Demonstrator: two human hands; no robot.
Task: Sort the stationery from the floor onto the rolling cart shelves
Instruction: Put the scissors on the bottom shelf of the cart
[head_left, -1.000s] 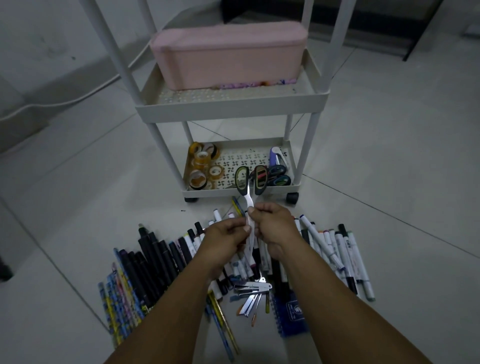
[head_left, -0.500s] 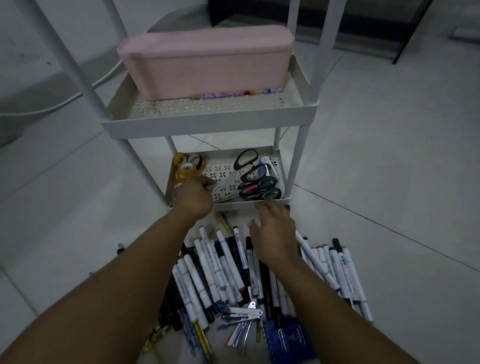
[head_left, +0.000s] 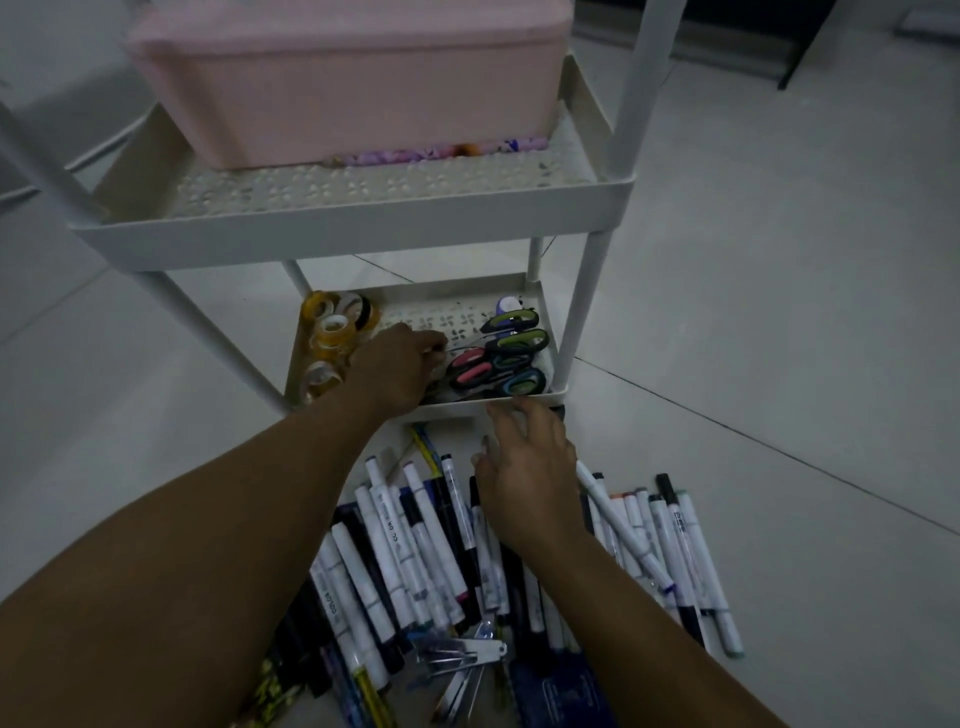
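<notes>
While a second ago both hands held scissors above the markers (head_left: 415, 551), the left hand (head_left: 395, 366) now sits in the bottom shelf (head_left: 519, 402), pinching the blades beside the other scissors (head_left: 498, 358). Right hand (head_left: 530, 467), fingers loose and empty, hovers over the floor pile: scissors nearly sorted.

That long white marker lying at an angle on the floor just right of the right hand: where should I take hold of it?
Pinch the long white marker mid-barrel, coming from above with the right hand. It lies slanted on top of the other markers, so its barrel is exposed; its upper end is hidden behind the hand.
</notes>
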